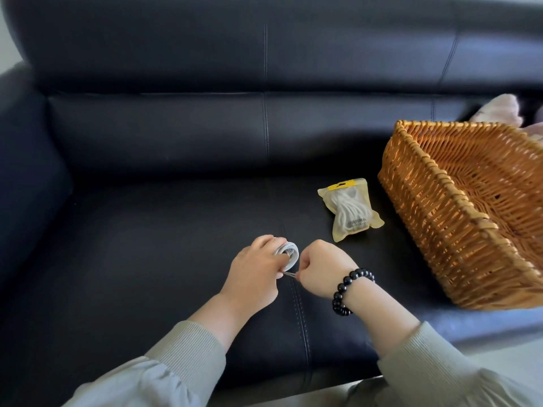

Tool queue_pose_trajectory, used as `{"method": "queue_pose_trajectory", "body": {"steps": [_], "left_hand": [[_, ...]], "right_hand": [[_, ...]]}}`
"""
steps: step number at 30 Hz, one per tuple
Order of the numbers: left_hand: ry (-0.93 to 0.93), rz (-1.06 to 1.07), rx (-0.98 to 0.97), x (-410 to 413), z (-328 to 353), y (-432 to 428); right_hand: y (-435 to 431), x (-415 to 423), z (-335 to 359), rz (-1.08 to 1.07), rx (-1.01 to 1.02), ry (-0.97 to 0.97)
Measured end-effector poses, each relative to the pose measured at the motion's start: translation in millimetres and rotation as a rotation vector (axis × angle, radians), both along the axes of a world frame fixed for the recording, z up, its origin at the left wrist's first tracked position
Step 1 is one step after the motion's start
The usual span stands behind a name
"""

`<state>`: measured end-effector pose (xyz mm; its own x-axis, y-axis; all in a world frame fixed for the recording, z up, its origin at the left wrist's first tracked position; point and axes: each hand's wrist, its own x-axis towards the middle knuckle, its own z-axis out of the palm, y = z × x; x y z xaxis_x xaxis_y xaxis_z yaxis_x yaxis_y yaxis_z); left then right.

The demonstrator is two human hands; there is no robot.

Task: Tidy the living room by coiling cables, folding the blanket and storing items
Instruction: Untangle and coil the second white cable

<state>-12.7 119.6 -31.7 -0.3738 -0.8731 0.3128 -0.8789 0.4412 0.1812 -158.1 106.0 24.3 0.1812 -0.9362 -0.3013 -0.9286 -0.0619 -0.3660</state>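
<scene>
A dark leather sofa (147,259) is filling the view, and its seat cushion is serving as the working surface. Grey sleeves (188,356) are entering from the bottom edge.

Nearest, both hands are working just above the seat seam. The left hand (258,265) is curling its fingers round a small coil of white cable (289,251), with the loops showing on the thumb side. The right hand (320,268), with a black bead bracelet (349,289) on its wrist, is closed with the knuckles up and is pinching the loose end (289,274) of the same cable, a thin strand running taut across to the left hand. The two hands are almost touching.

Beyond them, a yellowish pouch (349,212) with a yellow header is lying flat on the seat, with a bundled white lead showing through it. It is near the hands but clear of them. To the right, a wicker basket (435,183) is sitting on the cushion, just beside the pouch. The part of its interior that is visible is holding nothing. Behind the basket, at the far right, a pale pink blanket (499,110) is lying rumpled against the backrest, and most of it is hidden.

Assessment: the cable-coiling step is under way and appears close to its end, since only a short tail is outstanding. The next move is likely to call for wrapping or tucking that tail so the coil is secured. During this the left hand should be holding the loops firmly, because the coil could spring open if its grip slackened. Storing the coil and the pouch in the basket, and folding the blanket, are not yet done.
</scene>
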Motion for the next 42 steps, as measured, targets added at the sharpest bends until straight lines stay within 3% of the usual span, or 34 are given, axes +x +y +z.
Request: {"method": "queue_pose_trajectory", "body": {"steps": [7, 11, 14, 18, 21, 23, 27, 31, 34, 42], "left_hand": [[0.047, -0.021, -0.042, 4, -8, -2], [0.140, -0.063, -0.124, 16, -14, -11], [0.171, 0.023, -0.116, 16, -7, -13], [0.019, 0.283, 0.219, 10, 9, -11], [-0.114, 0.350, 0.385, 14, 11, -10], [-0.125, 0.363, 0.451, 16, 12, -9], [-0.088, 0.365, 0.459, 20, 12, -10], [0.031, 0.334, 0.350, 19, 8, -13], [0.145, 0.337, 0.270, 16, 1, -16], [0.101, 0.198, 0.178, 2, 8, -18]], "right_hand": [[3, 2, -1, 0.057, 0.016, 0.011], [0, -5, 0, 0.061, 0.019, -0.085], [-5, -15, 3, 0.057, 0.077, -0.141], [-8, -25, 4, 0.062, 0.247, -0.210], [-8, -31, 4, 0.128, 0.321, -0.218], [-9, -31, 1, 0.152, 0.258, -0.194], [-16, -29, -9, 0.083, -0.073, -0.071], [-17, -20, -20, 0.146, -0.027, -0.109], [-20, -12, -26, 0.149, -0.132, -0.165], [-29, -11, -16, 0.031, -0.238, -0.201]]}}
